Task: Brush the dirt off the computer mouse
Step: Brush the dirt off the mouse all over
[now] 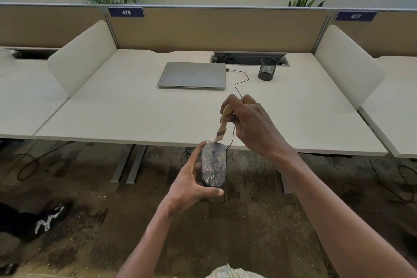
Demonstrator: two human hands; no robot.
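Head view, looking down past my forearms: my left hand (194, 184) grips the dark, dirt-mottled corded computer mouse (214, 165), thumb curled under its near end and fingers wrapped along its left side. I hold it in the air just off the near edge of the white rectangular desk (126, 108), above the speckled brown carpet (248, 221), its buttons pointing away from me. Its thin black cable (242, 79) drops in a loop below the mouse and also runs up across the desktop to the right side of the closed silver laptop (193, 74).

My right hand (250, 119) is curled round the pale wooden handle of a small flat paintbrush (223, 124), which tilts down and to the left. The light bristles touch, or all but touch, the far end of the mouse near the scroll wheel; I cannot tell which.

Right of the laptop stands a black wire-mesh pen cup (267, 69), upright on the desk; what I can see of its inside shows nothing in it. Just behind it lies a grey recessed cable tray (250, 57) with its lid raised and a dark plug and lead inside at the left end. White curved side screens (83, 56) flank the desk, and a tan partition (214, 27) bearing the label 476 closes the back.
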